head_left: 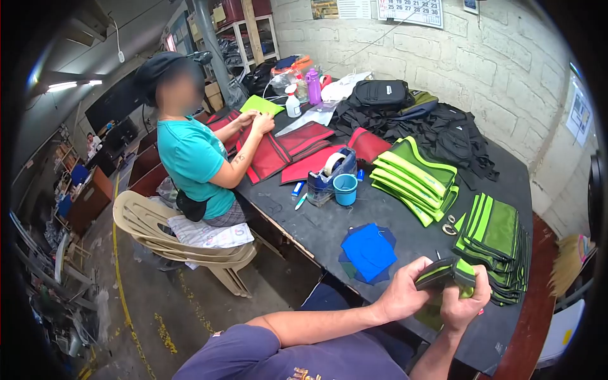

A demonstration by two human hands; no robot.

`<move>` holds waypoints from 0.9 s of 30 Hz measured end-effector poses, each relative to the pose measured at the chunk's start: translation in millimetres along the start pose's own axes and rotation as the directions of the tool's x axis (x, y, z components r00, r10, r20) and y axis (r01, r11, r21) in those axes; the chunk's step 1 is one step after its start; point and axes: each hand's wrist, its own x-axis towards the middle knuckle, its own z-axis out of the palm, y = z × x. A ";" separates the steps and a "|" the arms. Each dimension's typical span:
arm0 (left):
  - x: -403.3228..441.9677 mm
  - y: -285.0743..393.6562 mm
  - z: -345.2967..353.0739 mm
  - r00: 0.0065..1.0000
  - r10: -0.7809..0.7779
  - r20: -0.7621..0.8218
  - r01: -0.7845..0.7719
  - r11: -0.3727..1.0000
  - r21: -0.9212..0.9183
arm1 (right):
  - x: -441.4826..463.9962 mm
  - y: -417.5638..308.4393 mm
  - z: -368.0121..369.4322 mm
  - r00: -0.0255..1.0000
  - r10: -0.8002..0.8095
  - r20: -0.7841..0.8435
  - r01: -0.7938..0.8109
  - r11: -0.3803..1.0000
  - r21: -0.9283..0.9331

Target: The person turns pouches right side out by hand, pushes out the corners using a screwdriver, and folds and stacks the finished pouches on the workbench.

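Near the table's front right edge, my left hand (pixel 405 292) grips one end of a folded green and black fabric piece (pixel 443 273). The other end of this piece is pinched in my right hand (pixel 465 301). A pile of green mesh pieces with black edging (pixel 491 234) lies just beyond my right hand. Blue fabric squares (pixel 369 252) rest on the table to the left of my hands. Farther back is a stack of lime-edged green pieces (pixel 415 180), with scissors (pixel 449 225) beside it.
A co-worker (pixel 196 152) sits at the left side of the table (pixel 285 212), holding a lime piece (pixel 261 105) over red fabric pieces (pixel 272 155). A blue cup (pixel 345 189) and a tape dispenser (pixel 332 168) stand mid-table. Black bags (pixel 381 95) are piled at the back.
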 end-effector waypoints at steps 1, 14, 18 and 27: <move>-1.5 3.9 -4.2 1.000 0.021 0.012 -0.022 0.999 0.040 | -4.5 -4.0 4.5 1.000 0.014 0.023 -0.014 1.000 0.024; -11.6 9.6 -67.3 0.997 0.079 -0.012 -0.080 0.982 -0.168 | 10.6 -7.9 79.9 0.980 0.041 0.195 -0.070 0.987 0.147; -13.5 11.6 -77.3 0.997 -0.011 0.074 0.044 0.885 -0.463 | 22.7 -13.6 95.9 0.985 0.072 0.160 -0.091 0.989 0.119; -5.9 -0.1 -98.8 0.907 -0.164 0.388 0.367 0.758 -0.539 | 38.9 14.5 108.8 0.980 0.056 0.192 -0.058 0.998 0.007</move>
